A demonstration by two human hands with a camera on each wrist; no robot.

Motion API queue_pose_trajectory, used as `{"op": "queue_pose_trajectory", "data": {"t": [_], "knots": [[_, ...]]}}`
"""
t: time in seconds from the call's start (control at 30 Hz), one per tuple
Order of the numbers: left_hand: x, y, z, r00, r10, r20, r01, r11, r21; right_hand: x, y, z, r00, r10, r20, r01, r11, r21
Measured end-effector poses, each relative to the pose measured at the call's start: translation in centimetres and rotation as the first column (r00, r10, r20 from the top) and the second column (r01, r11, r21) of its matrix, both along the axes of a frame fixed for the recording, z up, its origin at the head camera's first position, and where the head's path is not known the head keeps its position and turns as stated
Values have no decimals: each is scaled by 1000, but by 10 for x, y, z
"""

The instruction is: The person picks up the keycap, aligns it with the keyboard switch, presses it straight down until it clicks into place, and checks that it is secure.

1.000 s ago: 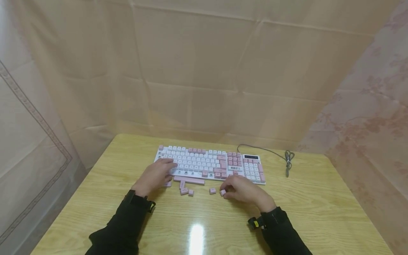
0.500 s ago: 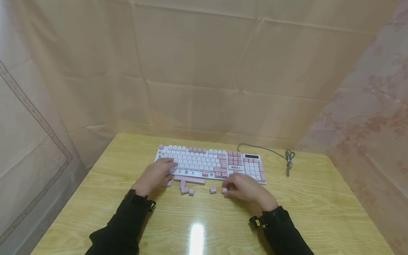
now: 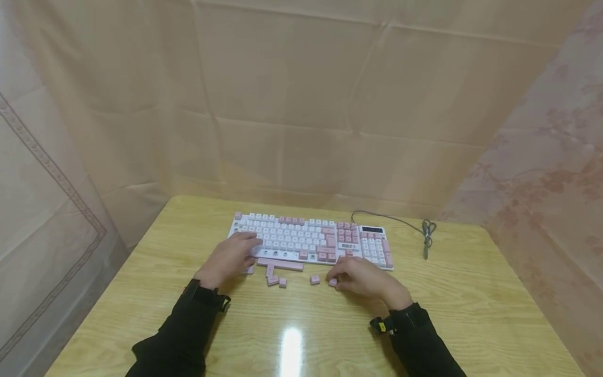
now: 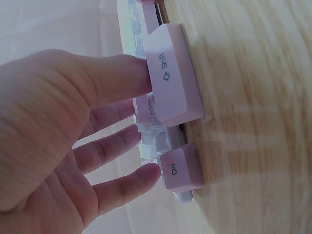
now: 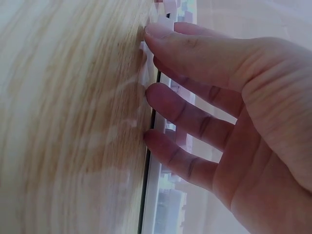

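Note:
A pink-and-white keyboard point(image 3: 292, 241) lies on the wooden table, with loose pink keycaps along its front edge. My left hand point(image 3: 228, 257) rests at the keyboard's left end, fingers extended over it. In the left wrist view its thumb touches a pink Shift keycap point(image 4: 168, 78); a Ctrl keycap point(image 4: 180, 168) lies close to a fingertip. My right hand point(image 3: 360, 275) pinches a small pink keycap point(image 3: 332, 282) at its thumb and fingertip, in front of the keyboard. The right wrist view largely hides that keycap behind the thumb; the other fingers are loosely bent.
A long pink spacebar point(image 3: 280, 264) lies along the keyboard's front. Loose keycaps point(image 3: 272, 280) sit below it, and another keycap point(image 3: 314, 280) is left of my right hand. The bundled cable point(image 3: 426, 233) lies at the right. A beige curtain point(image 3: 292, 104) hangs behind the table.
My right hand has shifted slightly right, and the small keycap at its fingertips has moved and turned a little. My left hand keeps its place.

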State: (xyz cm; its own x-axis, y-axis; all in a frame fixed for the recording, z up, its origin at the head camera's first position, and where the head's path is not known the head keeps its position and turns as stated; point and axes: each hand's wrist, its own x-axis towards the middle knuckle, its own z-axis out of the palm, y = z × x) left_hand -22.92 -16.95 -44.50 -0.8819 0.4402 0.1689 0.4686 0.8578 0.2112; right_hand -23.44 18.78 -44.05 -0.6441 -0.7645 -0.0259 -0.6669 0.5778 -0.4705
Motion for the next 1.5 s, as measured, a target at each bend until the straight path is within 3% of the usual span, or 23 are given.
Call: {"op": "queue_pose_trajectory", "data": {"t": [0.2, 0.47, 0.8, 1.1, 1.3, 1.5], "knots": [[1, 1, 0, 1000, -8, -6, 8, 1000, 2, 0, 1, -2, 1000, -25, -1, 25, 1000, 15], [0, 1, 0, 1000, 1, -5, -1, 1000, 1, -1, 1, -4, 1000, 19, -9, -19, 1000, -14], [-4, 6, 4, 1000, -6, 3, 6, 1000, 5, -3, 5, 4, 999, -38, -4, 38, 999, 4], [1, 1, 1, 1000, 5, 17, -5, 1000, -2, -9, 18, 2, 996, -79, -31, 77, 994, -72], [-1, 0, -2, 1000, 1, 7, -1, 1000, -2, -21, 41, 6, 983, -182, -17, 179, 979, -101], [-1, 0, -2, 1000, 7, 21, -7, 1000, 9, -41, 70, 10, 947, -312, -77, 299, 943, -145]]}}
